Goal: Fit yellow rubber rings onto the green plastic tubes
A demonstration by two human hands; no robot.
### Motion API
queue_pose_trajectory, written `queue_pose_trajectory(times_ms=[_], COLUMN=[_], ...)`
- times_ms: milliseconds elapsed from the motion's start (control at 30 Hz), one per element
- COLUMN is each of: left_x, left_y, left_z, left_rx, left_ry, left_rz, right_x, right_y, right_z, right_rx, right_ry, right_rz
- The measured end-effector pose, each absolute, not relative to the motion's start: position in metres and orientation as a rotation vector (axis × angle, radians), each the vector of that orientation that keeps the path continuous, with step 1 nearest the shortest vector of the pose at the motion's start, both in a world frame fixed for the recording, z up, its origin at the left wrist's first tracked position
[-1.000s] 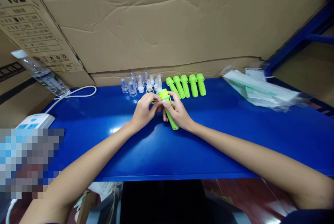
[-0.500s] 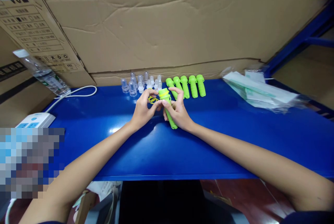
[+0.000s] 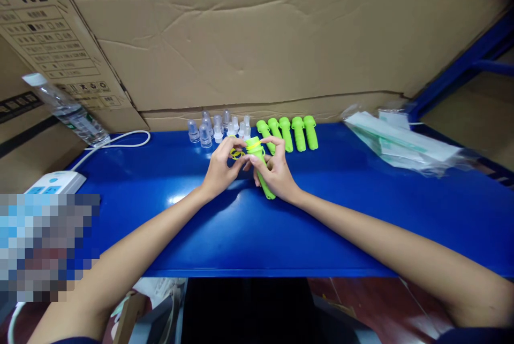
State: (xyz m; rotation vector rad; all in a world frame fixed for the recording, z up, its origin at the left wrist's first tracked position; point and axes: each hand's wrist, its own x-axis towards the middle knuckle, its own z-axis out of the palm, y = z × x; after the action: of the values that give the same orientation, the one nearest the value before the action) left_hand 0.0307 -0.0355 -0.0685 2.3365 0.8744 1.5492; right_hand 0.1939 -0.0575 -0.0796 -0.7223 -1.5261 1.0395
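My right hand [image 3: 277, 173] is wrapped round a bright green plastic tube [image 3: 262, 172], tilted with its open top end away from me. A yellow ring sits round the tube's top. My left hand [image 3: 220, 167] pinches small yellow rings [image 3: 235, 154] right beside that top end, fingertips of both hands almost touching. Both hands hover just above the blue table [image 3: 168, 215] near its middle. Behind them lie a row of several more green tubes [image 3: 291, 132] and a cluster of several small clear caps [image 3: 214, 127].
A cardboard wall [image 3: 257, 33] closes off the back. At the left are a water bottle [image 3: 66, 111] lying tilted, a white cable [image 3: 116, 143] and a white power strip [image 3: 54, 181]. Clear plastic bags [image 3: 397, 140] lie at the right. A blue frame bar [image 3: 461, 60] rises at the far right.
The yellow rings came away from the tube's top into my left fingers. Both hands have stayed in nearly the same spot, shifting only slightly.
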Motion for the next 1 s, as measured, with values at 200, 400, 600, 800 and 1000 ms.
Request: queue_pose_trajectory(times_ms=[200,400,600,800,1000], left_x=[0.0312,0.0312,0.0321,0.0313,0.0307], left_y=[-0.0400,-0.0388,-0.0385,-0.0379,-0.0374], left_z=[-0.0624,-0.0623,-0.0629,-0.0604,-0.0585], left_rx=[2.388,2.363,2.332,2.313,2.328], left_ry=[0.824,0.797,0.784,0.785,0.816], left_rz=[1.514,1.507,1.525,1.493,1.437], right_x=[0.1955,0.1955,0.1943,0.1946,0.1947], right_y=[-0.0565,-0.0574,-0.0586,-0.0570,-0.0568], right_z=[-0.0788,-0.0817,-0.0813,-0.0817,-0.0830], right_rx=[-0.713,-0.738,-0.744,-0.742,-0.744], right_ry=[-1.533,-1.536,-1.526,-1.520,-1.525], right_rz=[1.092,1.062,1.032,1.063,1.065])
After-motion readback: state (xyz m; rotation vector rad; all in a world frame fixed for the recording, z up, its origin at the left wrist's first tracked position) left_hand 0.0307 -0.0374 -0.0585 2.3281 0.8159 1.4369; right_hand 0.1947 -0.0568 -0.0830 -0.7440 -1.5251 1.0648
